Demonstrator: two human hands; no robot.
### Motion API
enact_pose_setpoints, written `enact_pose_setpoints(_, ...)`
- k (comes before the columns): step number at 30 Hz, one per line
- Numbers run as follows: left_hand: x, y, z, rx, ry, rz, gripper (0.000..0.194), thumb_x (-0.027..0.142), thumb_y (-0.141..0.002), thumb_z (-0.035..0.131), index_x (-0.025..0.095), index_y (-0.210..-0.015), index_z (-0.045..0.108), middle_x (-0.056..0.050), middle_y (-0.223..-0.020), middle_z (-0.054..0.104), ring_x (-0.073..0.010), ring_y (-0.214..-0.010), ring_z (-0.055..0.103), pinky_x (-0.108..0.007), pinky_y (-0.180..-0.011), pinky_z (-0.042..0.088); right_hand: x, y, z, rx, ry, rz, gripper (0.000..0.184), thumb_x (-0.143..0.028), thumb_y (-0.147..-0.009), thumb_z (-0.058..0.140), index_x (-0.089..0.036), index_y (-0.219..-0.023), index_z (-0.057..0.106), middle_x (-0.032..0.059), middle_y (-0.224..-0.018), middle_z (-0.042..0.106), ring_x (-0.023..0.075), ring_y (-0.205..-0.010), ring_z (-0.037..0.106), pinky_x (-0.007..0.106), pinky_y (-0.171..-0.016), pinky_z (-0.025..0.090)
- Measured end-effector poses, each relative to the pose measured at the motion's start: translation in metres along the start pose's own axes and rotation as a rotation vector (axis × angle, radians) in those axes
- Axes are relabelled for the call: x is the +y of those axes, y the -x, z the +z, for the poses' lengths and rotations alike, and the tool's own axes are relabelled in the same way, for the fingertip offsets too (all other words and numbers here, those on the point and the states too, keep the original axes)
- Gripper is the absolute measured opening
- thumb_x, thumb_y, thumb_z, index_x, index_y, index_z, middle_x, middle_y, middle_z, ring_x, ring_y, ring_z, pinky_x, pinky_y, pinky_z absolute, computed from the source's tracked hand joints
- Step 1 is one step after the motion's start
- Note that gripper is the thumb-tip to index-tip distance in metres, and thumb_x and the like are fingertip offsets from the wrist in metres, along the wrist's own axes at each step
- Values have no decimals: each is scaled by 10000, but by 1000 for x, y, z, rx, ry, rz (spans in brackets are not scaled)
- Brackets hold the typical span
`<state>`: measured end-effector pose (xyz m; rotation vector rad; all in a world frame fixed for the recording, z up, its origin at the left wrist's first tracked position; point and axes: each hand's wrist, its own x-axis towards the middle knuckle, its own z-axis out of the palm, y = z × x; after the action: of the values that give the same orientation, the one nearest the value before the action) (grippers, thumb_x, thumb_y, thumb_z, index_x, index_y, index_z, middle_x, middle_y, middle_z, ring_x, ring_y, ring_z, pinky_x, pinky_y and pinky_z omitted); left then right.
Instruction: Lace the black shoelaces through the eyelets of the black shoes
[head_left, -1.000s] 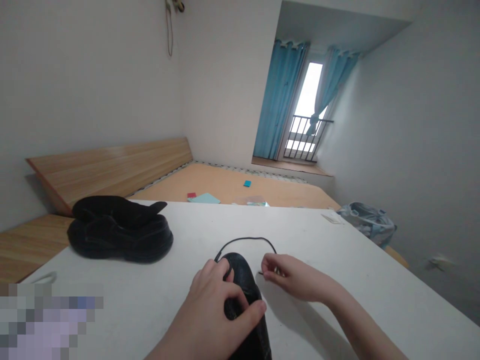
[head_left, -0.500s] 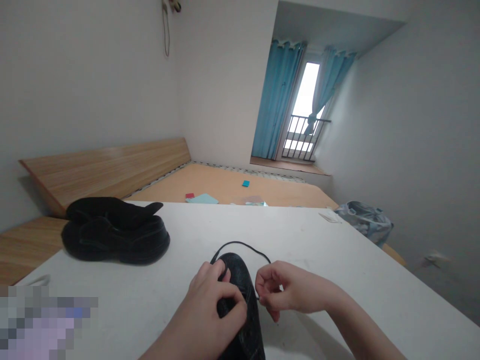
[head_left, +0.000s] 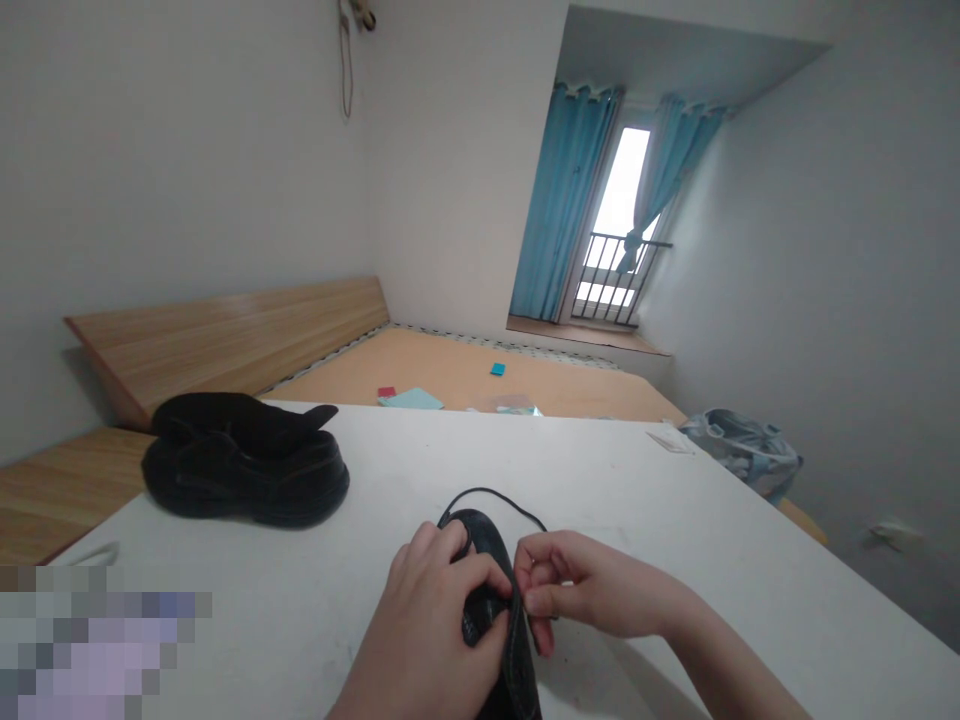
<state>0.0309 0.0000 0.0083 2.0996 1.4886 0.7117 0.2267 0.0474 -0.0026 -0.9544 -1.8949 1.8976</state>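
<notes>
Blk shoe point(head_left: 523, 655) was held, toe twd far edge, at approx. mid-width of wht table point(head_left: 712, 540); its side flap was pinched betw. thumb & index finger of L hand point(head_left: 442, 610). Blk lace point(head_left: 495, 490) was looped from L fingers past the toe to R hand point(head_left: 559, 582), where it was gripped by curled fingers beside the shoe. 2nd shoe point(head_left: 244, 465) was seen nr far L corner.

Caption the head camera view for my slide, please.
Left hand grips a black shoe on a white table while the right hand holds a dark lace beside it.
</notes>
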Motion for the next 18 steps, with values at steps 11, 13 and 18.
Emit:
enact_pose_setpoints(11, -6, -3, 7, 22, 175, 9, 135, 178, -816, 561, 228, -737, 659, -35, -873, 590, -262, -947, 496, -385, -845, 390, 1, 1, -3, 129, 137, -81, 357, -442, -782, 727, -178, -889, 513, 8, -741, 613, 150, -679, 566, 270, -642, 428)
enact_pose_setpoints(13, -9, -3, 7, 58, 215, 34, 133, 217, -850, 537, 225, -759, 634, -33, -855, 577, -255, -916, 500, -377, -828, 396, -6, 2, -2, 202, 287, -177, 290, -440, -842, 670, -172, -914, 587, 36, -874, 588, 162, -798, 542, 301, -747, 427)
enact_pose_setpoints(18, -17, -2, 4, 148, 382, 89, 148, 282, -883, 514, 220, -780, 600, -23, -815, 559, -238, -883, 520, -346, -801, 397, -15, -5, 21, 224, 274, -407, 335, -462, -931, 553, -159, -806, 627, 67, -959, 556, 187, -946, 523, 329, -866, 389)
